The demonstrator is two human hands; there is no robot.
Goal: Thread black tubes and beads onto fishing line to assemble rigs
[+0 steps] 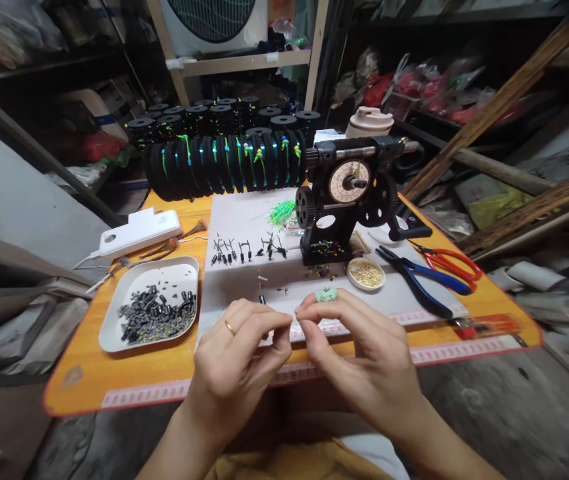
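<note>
The left hand (239,350) and right hand (371,343) meet near the front edge of the desk (79,377), fingertips pinched close; whether they grip anything is too small to tell, so a tiny piece could slip out unseen if the pinch loosens. A small black tube (263,299) lies just beyond the left knuckles and could be nudged; the right knuckles, near the dish (367,289), could tip its gold bits (367,272); pliers (421,293) crowd the right side, the cranked machine (327,227) the far side.

I count one square white tray (139,272) at left; one round white dish of golden bits (368,288), one blue-and-black pair of pliers (409,269) and one red loop-handled tool (451,254) at right; one black geared metal machine (349,181) farther.
</note>
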